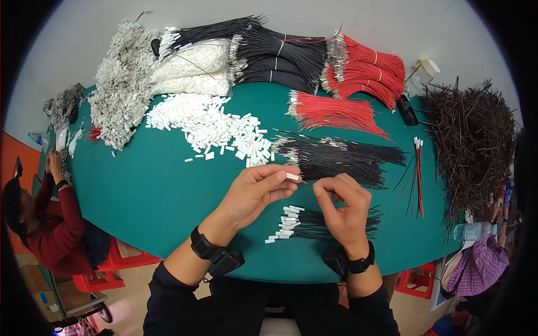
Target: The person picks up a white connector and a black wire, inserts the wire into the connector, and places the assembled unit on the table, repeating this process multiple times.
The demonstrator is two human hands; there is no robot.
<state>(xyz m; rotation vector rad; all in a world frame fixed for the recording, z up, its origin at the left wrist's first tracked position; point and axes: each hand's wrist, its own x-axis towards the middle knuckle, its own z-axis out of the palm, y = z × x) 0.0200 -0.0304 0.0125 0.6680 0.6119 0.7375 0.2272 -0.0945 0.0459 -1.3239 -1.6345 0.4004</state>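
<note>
A small white plastic connector housing [292, 176] is pinched between the thumb and fingers of my left hand [255, 190]. Just to its right, my right hand [346, 207] is closed in a pinch on a thin wire, whose metal-tipped end shows by the housing; the rest of the wire is hidden by the hand. Whether tip and housing touch, I cannot tell. Below the hands lies a bunch of black wires with white housings [288, 221] on their ends. Beyond them is a pile of loose black wires [342, 157] with bare metal terminals.
Loose white housings [210, 126] spread across the green table [151, 196]. Bundled black wires [280, 56], red wires [336, 109] and a white heap [120, 84] line the back. A tangled brown pile [471, 134] stands right. Another person [50, 229] sits at the left edge.
</note>
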